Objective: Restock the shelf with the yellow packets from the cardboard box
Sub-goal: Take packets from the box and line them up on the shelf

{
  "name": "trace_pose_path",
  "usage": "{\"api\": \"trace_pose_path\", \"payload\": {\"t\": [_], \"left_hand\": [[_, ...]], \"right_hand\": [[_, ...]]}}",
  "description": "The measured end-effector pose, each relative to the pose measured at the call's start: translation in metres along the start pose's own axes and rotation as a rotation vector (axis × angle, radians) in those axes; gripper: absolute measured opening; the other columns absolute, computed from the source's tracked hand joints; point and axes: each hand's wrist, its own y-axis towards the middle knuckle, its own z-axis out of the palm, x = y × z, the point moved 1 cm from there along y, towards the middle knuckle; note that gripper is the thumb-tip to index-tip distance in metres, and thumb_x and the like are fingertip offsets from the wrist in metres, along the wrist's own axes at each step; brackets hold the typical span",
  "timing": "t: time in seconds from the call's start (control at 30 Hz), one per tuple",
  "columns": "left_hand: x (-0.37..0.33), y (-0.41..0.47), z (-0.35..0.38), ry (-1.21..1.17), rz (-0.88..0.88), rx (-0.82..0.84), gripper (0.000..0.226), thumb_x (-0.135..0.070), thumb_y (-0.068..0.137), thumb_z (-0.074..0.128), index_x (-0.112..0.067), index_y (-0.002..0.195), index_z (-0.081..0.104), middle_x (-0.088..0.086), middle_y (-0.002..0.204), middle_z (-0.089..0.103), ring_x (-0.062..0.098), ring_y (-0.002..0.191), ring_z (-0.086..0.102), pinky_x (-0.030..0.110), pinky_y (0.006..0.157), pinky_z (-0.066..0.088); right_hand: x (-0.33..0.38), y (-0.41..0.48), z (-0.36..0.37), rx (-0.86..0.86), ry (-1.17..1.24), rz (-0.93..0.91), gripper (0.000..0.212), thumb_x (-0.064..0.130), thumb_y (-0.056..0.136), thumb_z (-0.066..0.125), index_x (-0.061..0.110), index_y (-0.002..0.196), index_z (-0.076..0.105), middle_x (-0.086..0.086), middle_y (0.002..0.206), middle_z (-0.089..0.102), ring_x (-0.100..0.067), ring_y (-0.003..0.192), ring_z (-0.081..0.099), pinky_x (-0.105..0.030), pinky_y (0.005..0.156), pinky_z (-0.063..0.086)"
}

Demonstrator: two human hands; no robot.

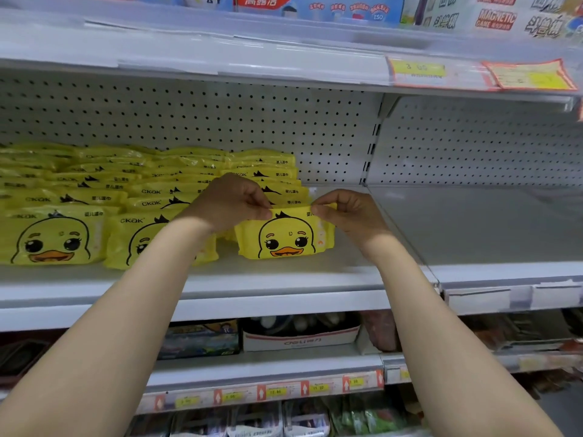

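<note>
A yellow packet (pixel 285 236) with a cartoon duck face stands upright on the white shelf (pixel 284 272), at the front of the rightmost row. My left hand (pixel 232 200) pinches its top left corner. My right hand (pixel 350 212) pinches its top right corner. Behind it and to its left stand several rows of the same yellow packets (pixel 56 234), filling the left part of the shelf back to the pegboard. The cardboard box is out of sight.
The neighbouring shelf bay (pixel 489 225) on the right holds nothing. A shelf overhead (pixel 220 64) carries price tags and boxed goods. Below are shelves with a white carton (pixel 299 340), boxed items and red-and-yellow price labels (pixel 274 391).
</note>
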Motion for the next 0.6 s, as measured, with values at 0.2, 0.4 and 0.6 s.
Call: {"api": "trace_pose_path", "payload": {"t": [0.2, 0.4, 0.6], "left_hand": [[0.014, 0.004, -0.017, 0.169, -0.01, -0.046, 0.011, -0.018, 0.077, 0.081, -0.018, 0.083, 0.073, -0.006, 0.081, 0.07, 0.005, 0.075, 0.062, 0.01, 0.05, 0.038], [0.025, 0.009, -0.016, 0.218, 0.002, -0.042, 0.014, -0.02, 0.077, 0.082, -0.022, 0.084, 0.07, -0.004, 0.086, 0.069, 0.01, 0.08, 0.063, 0.017, 0.064, 0.041], [0.033, 0.009, -0.014, 0.178, 0.012, -0.076, 0.024, -0.022, 0.071, 0.085, -0.025, 0.086, 0.066, -0.008, 0.085, 0.069, 0.015, 0.09, 0.064, 0.031, 0.083, 0.05]], "right_hand": [[-0.01, 0.013, 0.023, 0.048, -0.201, 0.017, 0.029, 0.014, 0.076, 0.086, 0.026, 0.097, 0.071, 0.002, 0.107, 0.074, -0.014, 0.097, 0.07, -0.033, 0.088, 0.056], [-0.011, 0.01, 0.036, 0.046, -0.304, 0.04, 0.051, 0.017, 0.071, 0.089, 0.027, 0.114, 0.064, 0.006, 0.117, 0.064, -0.012, 0.102, 0.065, -0.023, 0.078, 0.056], [-0.012, 0.006, 0.044, -0.018, -0.423, 0.027, 0.06, 0.021, 0.072, 0.087, 0.033, 0.123, 0.058, 0.004, 0.128, 0.059, -0.021, 0.121, 0.055, -0.044, 0.1, 0.05]]}}
